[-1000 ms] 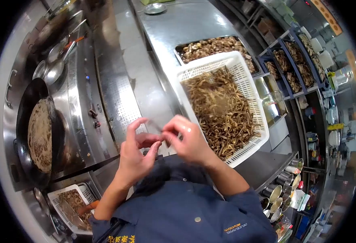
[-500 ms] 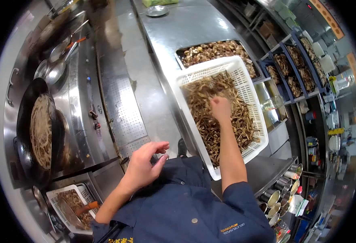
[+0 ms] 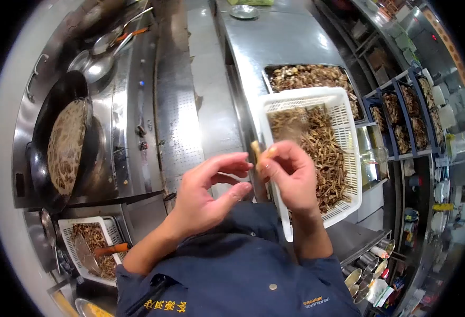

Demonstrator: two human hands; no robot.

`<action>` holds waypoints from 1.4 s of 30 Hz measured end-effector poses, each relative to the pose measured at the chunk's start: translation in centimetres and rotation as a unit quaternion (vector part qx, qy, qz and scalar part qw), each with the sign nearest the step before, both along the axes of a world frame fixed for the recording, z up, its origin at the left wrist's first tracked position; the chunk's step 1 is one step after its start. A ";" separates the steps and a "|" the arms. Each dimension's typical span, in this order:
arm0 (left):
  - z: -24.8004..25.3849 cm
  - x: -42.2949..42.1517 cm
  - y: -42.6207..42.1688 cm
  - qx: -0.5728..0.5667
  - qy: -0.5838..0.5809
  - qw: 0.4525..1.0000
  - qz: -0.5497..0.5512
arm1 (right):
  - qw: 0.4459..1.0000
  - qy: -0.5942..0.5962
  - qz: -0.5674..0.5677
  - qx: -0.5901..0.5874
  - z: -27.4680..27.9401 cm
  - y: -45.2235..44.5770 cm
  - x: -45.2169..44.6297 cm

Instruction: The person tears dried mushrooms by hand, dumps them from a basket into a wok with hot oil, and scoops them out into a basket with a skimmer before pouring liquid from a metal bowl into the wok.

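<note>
My right hand [image 3: 291, 177] pinches a small pale-brown strip [image 3: 256, 149] between thumb and fingertips, in front of the basket's near left edge. The strip looks like a mushroom stem. Close by on the left, my left hand [image 3: 211, 190] is empty, its fingers bent and spread apart from the thumb. A white plastic basket [image 3: 355, 185] sits on the steel counter, holding a heap of brown strips [image 3: 327, 164] of the same look. Behind it a metal tray [image 3: 268, 79] holds chopped brown and pale pieces [image 3: 309, 76].
At left, a black wok [image 3: 87, 100] of foamy brown liquid stands on the stove, with ladles [image 3: 103, 66] beyond. A smaller white basket [image 3: 117, 232] with a strainer lies lower left. Blue-edged bins [image 3: 393, 111], a glass jar [image 3: 374, 155] and metal pots [image 3: 367, 262] are at right.
My right hand has come out of the basket toward my left hand, now holding a strip. My left hand has moved slightly right. The view has shifted, so the surroundings sit further right.
</note>
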State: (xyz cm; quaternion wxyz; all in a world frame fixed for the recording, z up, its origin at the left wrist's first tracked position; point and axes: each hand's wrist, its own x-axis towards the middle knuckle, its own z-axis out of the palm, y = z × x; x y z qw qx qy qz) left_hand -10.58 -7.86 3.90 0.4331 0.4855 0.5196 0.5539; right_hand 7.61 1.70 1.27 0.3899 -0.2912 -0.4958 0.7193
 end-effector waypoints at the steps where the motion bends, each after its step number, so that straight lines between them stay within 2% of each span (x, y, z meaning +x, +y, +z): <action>1: 0.0 -0.2 0.0 -0.012 -0.042 0.999 -0.023 | 0.999 0.009 -0.001 0.032 -0.1 -0.8 -0.7; 3: -0.2 -0.7 -0.2 -0.019 -0.045 0.999 -0.023 | 0.997 0.001 0.016 0.078 -0.1 -1.6 -1.0; 8: -1.0 -1.5 -0.9 -0.010 -0.082 0.996 -0.016 | 0.994 -0.013 -0.009 0.104 0.8 -2.4 -1.4; 10: -1.2 -1.6 -1.1 0.018 -0.081 0.996 -0.020 | 0.971 -0.095 -0.007 0.218 0.7 -2.2 -1.1; 11: -1.5 -1.5 -1.4 0.014 -0.109 0.994 -0.020 | 0.964 -0.096 -0.028 0.246 0.5 -2.2 -1.3; 14: -1.9 -1.5 -1.9 0.004 -0.144 0.989 -0.015 | 0.954 -0.081 -0.054 0.284 0.5 -2.2 -1.8; 19: -0.2 -1.5 -1.9 -0.029 -0.161 0.987 -0.004 | 0.969 -0.042 -0.016 0.242 0.7 -2.2 -1.7; 21: 0.1 -1.5 -1.7 -0.036 -0.152 0.986 -0.055 | 0.952 -0.066 0.016 0.297 0.9 -2.1 -1.5; 24: -1.2 -2.0 -1.8 -0.049 -0.204 0.977 -0.043 | 0.968 -0.021 0.037 0.248 0.5 -2.2 -1.5; 25: -2.0 -1.8 -1.7 -0.051 -0.258 0.965 -0.015 | 0.968 -0.022 0.037 0.248 0.5 -2.3 -1.5; 27: -2.1 -2.0 -1.6 -0.062 -0.291 0.955 -0.010 | 0.990 0.017 0.023 0.138 0.6 -2.7 -1.5; 28: -2.1 -2.1 -1.5 -0.074 -0.322 0.944 -0.004 | 0.990 0.017 0.023 0.138 0.6 -2.7 -1.5; 30: -1.6 -1.9 -1.3 -0.059 -0.310 0.949 -0.003 | 0.996 0.026 0.023 0.078 0.4 -2.7 -1.5; 33: -0.6 -1.5 -1.0 -0.030 -0.285 0.958 -0.002 | 0.989 -0.005 0.061 0.132 -0.1 -2.1 -1.4; 35: -0.1 -1.5 -0.9 -0.052 -0.174 0.983 -0.025 | 0.987 -0.015 0.066 0.146 -0.4 -1.9 -1.3; 36: -0.3 -1.6 -1.0 -0.052 -0.174 0.983 -0.025 | 0.984 -0.024 0.071 0.160 -0.4 -1.8 -1.3; 38: -1.1 -1.9 -1.1 -0.043 -0.149 0.987 -0.032 | 0.989 -0.013 0.072 0.130 0.1 -1.9 -1.4; 42: -2.4 -2.4 -0.8 -0.056 -0.218 0.973 0.044 | 0.994 0.004 0.066 0.092 0.4 -1.9 -1.5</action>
